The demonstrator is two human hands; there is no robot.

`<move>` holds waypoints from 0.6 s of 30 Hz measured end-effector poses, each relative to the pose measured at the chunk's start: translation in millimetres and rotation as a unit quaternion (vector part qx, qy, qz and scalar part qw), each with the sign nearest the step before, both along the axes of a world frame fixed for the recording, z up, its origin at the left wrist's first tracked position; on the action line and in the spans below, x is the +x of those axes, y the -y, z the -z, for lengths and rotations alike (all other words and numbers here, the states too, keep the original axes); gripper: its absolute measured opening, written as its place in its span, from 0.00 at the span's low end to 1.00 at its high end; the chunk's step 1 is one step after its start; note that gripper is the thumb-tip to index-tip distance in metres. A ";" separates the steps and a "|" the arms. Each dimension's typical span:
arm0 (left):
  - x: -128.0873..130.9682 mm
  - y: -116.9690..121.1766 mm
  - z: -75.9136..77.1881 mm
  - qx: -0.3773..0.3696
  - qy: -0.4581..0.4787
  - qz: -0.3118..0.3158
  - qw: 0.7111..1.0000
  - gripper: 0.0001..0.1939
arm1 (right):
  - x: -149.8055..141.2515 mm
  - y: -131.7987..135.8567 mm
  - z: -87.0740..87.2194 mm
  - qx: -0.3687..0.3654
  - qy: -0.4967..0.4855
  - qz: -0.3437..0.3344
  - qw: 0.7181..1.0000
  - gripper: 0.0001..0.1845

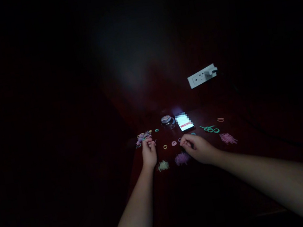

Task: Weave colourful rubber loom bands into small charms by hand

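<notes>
My left hand (149,154) is closed at the near edge of a mixed-colour pile of small rubber bands (143,135). A thin pale bit, apparently a rubber band (155,141), sticks out at its fingertips. My right hand (196,147) has its fingers curled in beside a purple ring (179,139); whatever it pinches is hidden. Below the hands lie a pale yellow-green heap of bands (163,165) and a purple heap of bands (182,158). Between the hands are a yellow ring (165,147) and a pink ring (174,143).
Behind the hands stand a round lidded jar (167,121) and a lit phone (184,121). To the right lie green scissors (210,129), a pink heap (228,138) and an orange-pink band (220,119). A socket strip (202,76) holds a plug; the surroundings are very dark.
</notes>
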State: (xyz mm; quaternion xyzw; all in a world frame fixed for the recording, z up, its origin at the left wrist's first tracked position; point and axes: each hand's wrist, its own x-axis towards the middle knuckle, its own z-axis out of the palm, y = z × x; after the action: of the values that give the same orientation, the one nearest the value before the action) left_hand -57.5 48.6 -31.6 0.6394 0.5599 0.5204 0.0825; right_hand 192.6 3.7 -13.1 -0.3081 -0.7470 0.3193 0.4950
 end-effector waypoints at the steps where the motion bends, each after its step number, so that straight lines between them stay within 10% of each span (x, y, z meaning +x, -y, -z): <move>1: 6.9 3.8 -5.9 0.021 0.003 0.010 1.000 0.09 | -0.1 0.0 0.2 -0.001 0.003 -0.002 1.000 0.04; 9: 61.6 48.1 -44.9 0.222 -0.138 0.169 0.950 0.13 | 2.3 8.0 -4.2 0.004 0.003 -0.016 1.000 0.08; 18: 69.3 57.8 -51.4 0.194 -0.163 0.219 0.942 0.13 | 4.7 5.4 -6.1 -0.013 -0.060 -0.022 0.998 0.05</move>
State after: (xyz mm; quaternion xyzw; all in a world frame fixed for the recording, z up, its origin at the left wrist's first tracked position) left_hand 11.9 -9.1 19.8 0.8261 0.3000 0.4764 -0.0239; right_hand 197.2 -1.7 -7.0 -0.2779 -0.7182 0.3581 0.5280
